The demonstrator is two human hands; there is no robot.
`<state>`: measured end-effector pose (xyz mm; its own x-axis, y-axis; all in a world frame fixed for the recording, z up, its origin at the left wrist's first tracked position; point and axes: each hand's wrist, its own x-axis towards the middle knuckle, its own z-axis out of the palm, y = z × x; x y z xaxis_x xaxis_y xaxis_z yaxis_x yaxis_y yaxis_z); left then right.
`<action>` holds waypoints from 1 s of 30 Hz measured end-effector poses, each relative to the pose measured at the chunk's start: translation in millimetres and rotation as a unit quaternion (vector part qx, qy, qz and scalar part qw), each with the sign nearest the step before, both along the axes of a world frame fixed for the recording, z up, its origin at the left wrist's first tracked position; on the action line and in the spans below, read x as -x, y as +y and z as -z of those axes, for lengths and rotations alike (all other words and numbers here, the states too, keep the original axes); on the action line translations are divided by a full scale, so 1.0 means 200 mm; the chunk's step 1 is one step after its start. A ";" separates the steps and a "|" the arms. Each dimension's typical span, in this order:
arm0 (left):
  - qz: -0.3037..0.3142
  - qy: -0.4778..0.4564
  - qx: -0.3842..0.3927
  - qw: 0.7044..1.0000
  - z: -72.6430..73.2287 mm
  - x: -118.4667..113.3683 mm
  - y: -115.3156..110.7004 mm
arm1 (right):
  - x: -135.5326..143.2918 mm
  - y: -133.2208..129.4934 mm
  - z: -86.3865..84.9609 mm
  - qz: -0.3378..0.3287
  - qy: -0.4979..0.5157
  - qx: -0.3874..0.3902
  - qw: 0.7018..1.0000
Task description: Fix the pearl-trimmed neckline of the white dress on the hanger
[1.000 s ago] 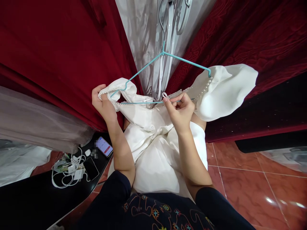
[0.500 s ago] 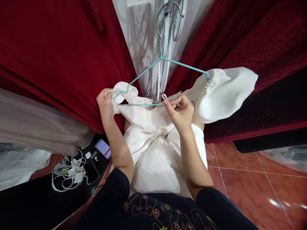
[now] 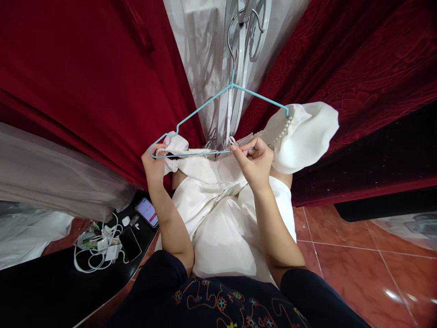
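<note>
Right hand (image 3: 256,161) pinches a loop (image 3: 232,140), left hand (image 3: 154,165) grips the dress (image 3: 221,175) between them, likely soft, light, best held beside its pearls (image 3: 286,128).

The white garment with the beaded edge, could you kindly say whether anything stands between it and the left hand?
Nothing visible does: the left hand grips the white garment, though the turquoise hanger's left end overlaps that hand in view.

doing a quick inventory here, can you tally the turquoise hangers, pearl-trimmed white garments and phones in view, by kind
Turquoise hanger: 1
Pearl-trimmed white garment: 1
Phones: 2 (lit phone, dark phone)
Total: 4
</note>
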<state>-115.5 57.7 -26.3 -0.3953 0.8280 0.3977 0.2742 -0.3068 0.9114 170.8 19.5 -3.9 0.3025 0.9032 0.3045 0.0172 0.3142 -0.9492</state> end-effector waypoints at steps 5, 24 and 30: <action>0.194 -0.078 0.042 0.977 0.01 -0.21 -0.13 | 0.04 0.01 0.01 0.006 0.012 -0.004 1.000; 0.116 -0.168 -0.078 0.976 -0.09 -0.65 -0.20 | -0.01 -0.12 0.01 0.310 -0.021 -0.133 0.941; 0.125 -0.189 -0.084 0.970 -0.10 -0.66 -0.21 | -0.23 0.01 0.07 0.309 -0.193 -0.215 0.906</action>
